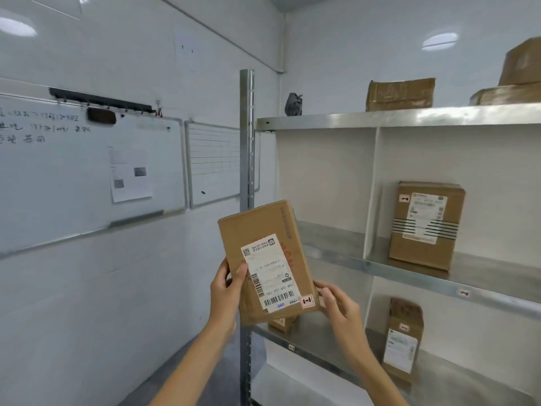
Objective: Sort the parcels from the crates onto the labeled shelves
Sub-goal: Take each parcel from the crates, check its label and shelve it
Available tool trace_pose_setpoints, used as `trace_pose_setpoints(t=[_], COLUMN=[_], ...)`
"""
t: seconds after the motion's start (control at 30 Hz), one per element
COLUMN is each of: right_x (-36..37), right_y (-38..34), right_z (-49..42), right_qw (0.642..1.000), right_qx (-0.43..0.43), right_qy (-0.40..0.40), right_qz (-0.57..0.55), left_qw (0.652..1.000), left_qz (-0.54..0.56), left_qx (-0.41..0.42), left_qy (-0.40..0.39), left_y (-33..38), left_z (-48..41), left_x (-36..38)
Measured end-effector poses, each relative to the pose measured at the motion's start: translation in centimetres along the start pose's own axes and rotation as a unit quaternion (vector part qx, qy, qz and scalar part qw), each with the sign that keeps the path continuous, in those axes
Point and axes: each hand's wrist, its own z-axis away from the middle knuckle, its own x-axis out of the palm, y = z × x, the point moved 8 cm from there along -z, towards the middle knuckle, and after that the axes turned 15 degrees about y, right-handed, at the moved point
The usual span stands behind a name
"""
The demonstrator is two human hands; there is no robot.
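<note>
Brown cardboard parcel (261, 230) with a white label, held up before the grey metal shelves (409, 279).
The left hand (227, 287) grips its left edge and the right hand (336, 303) pinches its lower right corner.

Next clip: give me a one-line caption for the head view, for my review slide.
Left hand and right hand hold a cardboard parcel before a metal shelf unit where other parcels stand.

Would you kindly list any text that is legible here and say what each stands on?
"1-1": red sticker on the held parcel.
"1-2": small sticker on the middle-shelf parcel.
Shipping labels and whiteboard handwriting: too blurred to read.
</note>
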Motion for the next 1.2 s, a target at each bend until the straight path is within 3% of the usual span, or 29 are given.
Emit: trace_pose_setpoints(t=[0.43,1.2], right_x=[-1.9,7.6], right_y=[1.4,7.9], right_z=[-9.0,-25.2], right_qw=[0.999,0.995], right_qx=[-0.031,-0.029], right_qy=[0.007,0.015], right_qz=[-0.02,0.093], left_qw=[0.999,0.994], left_qz=[-0.009,-0.016], left_qx=[0.048,0.061], left_qy=[-0.013,-0.093], left_y=[-0.8,-9.0], left_z=[-6.6,-24.8], left_x=[10.6,19.4])
